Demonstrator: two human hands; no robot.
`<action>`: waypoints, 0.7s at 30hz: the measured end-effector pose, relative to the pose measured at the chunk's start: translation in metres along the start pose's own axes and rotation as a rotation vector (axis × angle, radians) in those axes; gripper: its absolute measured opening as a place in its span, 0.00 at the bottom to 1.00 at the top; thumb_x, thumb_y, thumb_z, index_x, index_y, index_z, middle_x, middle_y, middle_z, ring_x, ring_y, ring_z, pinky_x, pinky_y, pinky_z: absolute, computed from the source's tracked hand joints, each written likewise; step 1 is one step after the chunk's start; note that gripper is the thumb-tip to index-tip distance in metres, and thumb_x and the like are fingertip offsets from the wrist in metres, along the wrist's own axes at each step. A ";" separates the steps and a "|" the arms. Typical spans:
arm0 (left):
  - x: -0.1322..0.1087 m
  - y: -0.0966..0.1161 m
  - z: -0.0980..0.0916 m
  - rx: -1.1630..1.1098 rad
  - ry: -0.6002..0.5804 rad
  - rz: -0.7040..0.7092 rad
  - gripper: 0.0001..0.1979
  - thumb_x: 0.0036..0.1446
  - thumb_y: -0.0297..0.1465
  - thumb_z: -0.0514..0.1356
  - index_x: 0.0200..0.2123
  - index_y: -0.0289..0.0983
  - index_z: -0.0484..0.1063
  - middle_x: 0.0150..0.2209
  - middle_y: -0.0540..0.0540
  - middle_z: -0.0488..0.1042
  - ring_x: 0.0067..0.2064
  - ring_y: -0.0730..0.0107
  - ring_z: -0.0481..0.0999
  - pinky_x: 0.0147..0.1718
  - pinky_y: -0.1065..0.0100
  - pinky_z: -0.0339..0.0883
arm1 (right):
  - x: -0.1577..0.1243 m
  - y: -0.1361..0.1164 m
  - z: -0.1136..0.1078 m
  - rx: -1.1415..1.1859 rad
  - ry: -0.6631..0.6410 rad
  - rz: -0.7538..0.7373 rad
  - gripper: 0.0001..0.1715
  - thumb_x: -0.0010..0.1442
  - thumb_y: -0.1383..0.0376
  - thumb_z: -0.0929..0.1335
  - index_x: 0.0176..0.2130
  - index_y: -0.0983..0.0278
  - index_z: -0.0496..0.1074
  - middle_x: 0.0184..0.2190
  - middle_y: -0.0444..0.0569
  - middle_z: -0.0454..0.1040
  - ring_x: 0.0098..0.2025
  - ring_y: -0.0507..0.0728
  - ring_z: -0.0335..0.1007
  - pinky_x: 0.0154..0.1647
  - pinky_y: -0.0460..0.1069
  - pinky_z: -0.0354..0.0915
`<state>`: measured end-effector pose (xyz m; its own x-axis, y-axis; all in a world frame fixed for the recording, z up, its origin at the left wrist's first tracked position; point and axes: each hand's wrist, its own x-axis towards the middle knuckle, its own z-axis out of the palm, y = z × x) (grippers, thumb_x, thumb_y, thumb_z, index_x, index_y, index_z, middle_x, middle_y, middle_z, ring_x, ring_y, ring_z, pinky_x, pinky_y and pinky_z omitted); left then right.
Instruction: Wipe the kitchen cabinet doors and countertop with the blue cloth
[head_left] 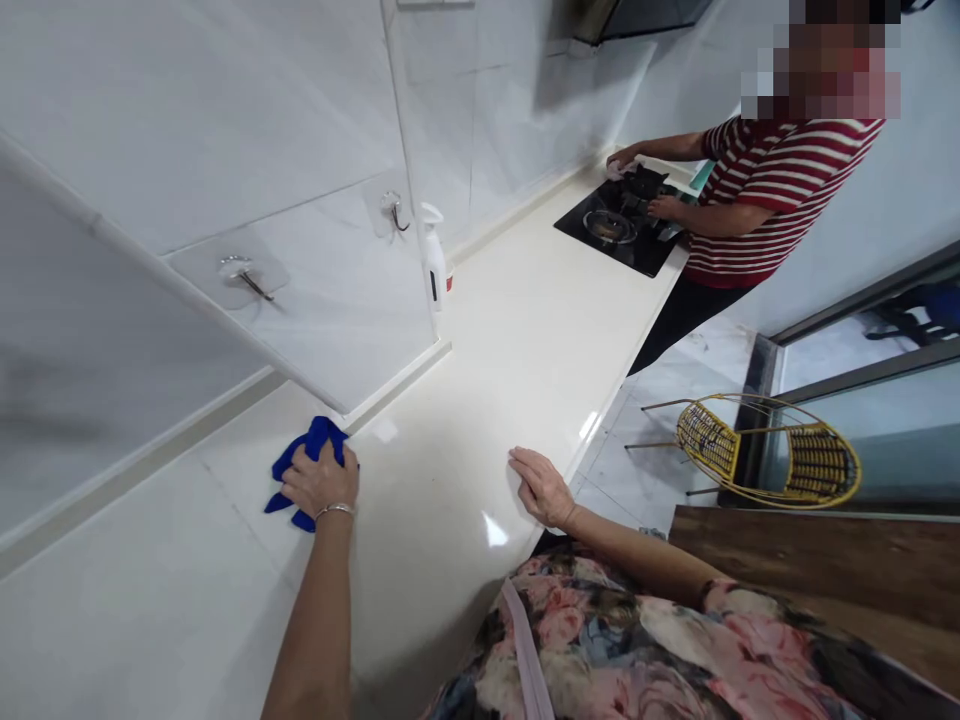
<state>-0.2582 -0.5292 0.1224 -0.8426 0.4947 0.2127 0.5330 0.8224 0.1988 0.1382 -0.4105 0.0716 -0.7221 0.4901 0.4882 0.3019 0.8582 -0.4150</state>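
A crumpled blue cloth (319, 437) lies against the pale counter, right by the bottom corner of the tiled wall. My left hand (319, 482), with a bracelet at the wrist, presses down on it with the fingers bent into the fabric. Part of the cloth is hidden under the palm. On the right, my right hand (541, 487) rests near the front edge of the counter (495, 370), fingers stretched out and nothing held.
A white spray bottle (433, 260) stands by the wall, beyond the corner. Two hooks (246, 278) are stuck on the tiles. Farther off, a person in a striped shirt (787, 200) has both hands at the gas stove (611, 228). A yellow woven chair (821, 465) stands on the floor.
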 end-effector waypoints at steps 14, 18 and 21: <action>-0.137 0.094 -0.012 0.000 -0.153 0.238 0.28 0.70 0.45 0.48 0.65 0.44 0.73 0.67 0.32 0.63 0.54 0.39 0.66 0.51 0.41 0.61 | -0.005 0.006 0.013 0.051 -0.052 -0.004 0.39 0.59 0.74 0.65 0.69 0.66 0.64 0.67 0.63 0.67 0.73 0.67 0.58 0.70 0.70 0.64; -0.156 0.137 -0.009 0.013 -0.206 0.359 0.28 0.71 0.44 0.48 0.67 0.46 0.71 0.68 0.33 0.63 0.54 0.40 0.67 0.51 0.43 0.62 | -0.002 0.011 0.010 0.154 -0.030 -0.053 0.28 0.61 0.73 0.66 0.60 0.64 0.71 0.63 0.61 0.73 0.70 0.65 0.63 0.70 0.69 0.64; -0.165 0.161 -0.007 0.042 -0.238 0.435 0.27 0.70 0.42 0.49 0.69 0.46 0.69 0.68 0.32 0.63 0.53 0.40 0.67 0.50 0.43 0.63 | -0.011 0.022 -0.010 0.333 0.000 -0.086 0.20 0.66 0.73 0.63 0.52 0.60 0.75 0.52 0.53 0.81 0.58 0.58 0.75 0.61 0.59 0.74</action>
<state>-0.0326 -0.4807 0.1256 -0.5397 0.8408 0.0419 0.8396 0.5339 0.1001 0.1589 -0.3957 0.0650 -0.7363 0.4183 0.5318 0.0205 0.7994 -0.6005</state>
